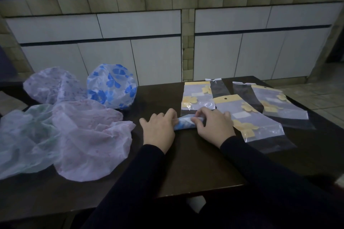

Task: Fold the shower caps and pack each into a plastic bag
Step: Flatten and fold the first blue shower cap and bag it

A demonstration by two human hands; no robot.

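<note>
Four loose caps [78, 117] left of left hand [158, 128]

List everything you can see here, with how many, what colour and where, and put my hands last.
Folded cap: one, blue and white, table centre, between both hands.
Unfolded shower caps: four, table's left side: blue-flowered white, pale purple, pale green, pale pink.
Plastic bags: at least four, clear with yellow flowers and headers, table's right side, overlapping.
Table: one, dark brown.
Cabinets: white doors, tiled counter, behind the table.
Left hand: grip curled on the cap's left end.
Right hand: grip curled on its right end.
</note>
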